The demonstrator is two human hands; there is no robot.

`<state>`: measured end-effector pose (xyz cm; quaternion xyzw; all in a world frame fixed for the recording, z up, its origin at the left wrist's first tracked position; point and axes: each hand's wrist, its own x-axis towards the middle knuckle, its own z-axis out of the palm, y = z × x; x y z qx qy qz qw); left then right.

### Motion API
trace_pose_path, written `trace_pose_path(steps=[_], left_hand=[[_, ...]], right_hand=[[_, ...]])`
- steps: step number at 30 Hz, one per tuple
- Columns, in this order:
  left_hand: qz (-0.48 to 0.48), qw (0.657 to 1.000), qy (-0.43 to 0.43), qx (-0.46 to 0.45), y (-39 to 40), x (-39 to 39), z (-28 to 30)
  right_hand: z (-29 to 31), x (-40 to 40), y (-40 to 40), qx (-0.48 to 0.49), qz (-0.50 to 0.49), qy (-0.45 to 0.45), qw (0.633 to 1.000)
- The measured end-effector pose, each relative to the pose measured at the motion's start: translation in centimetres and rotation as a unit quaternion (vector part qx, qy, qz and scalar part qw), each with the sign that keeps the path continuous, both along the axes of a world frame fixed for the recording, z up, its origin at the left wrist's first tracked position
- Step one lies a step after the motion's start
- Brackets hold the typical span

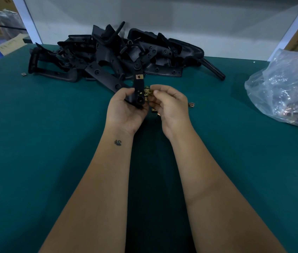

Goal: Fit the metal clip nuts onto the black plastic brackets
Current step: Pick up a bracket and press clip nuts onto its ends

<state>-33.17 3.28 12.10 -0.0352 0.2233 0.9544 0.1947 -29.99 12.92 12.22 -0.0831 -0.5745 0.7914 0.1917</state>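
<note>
- Fingers of the left hand are curled around the lower end of a black plastic bracket, thumb on its left edge; the bracket stands upright at frame centre.
- Fingertips of the right hand pinch a brass-coloured clip nut just beside the bracket's right edge, touching or nearly touching it.
- A fitted clip nut sits on the bracket's upper section, above both thumbs.
- Loose clip nuts lie under the right hand; one stray nut lies just right of it.
- The bracket pile fills the upper centre, directly behind the hands.
- The green table is open to the left, right and bottom of the frame.
- A clear plastic bag occupies the right edge, well apart from the hands.
- A single nut lies at the pile's left end.
</note>
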Motion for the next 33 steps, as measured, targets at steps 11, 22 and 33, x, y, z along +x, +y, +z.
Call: trace_pose_path(steps=[11,22,33], left_hand=[[-0.007,1.0,0.017,-0.014,0.17,0.15,-0.02],[-0.013,0.982,0.075,-0.175,0.27,0.0,-0.51],[-0.048,0.97,0.13,-0.201,0.84,0.46,-0.31]], right_hand=[[-0.25,-0.11,-0.06,0.02,-0.007,-0.003,1.0],[-0.04,0.17,0.15,0.017,-0.077,0.0,0.997],[-0.02,0.07,-0.23,0.037,-0.092,0.017,0.995]])
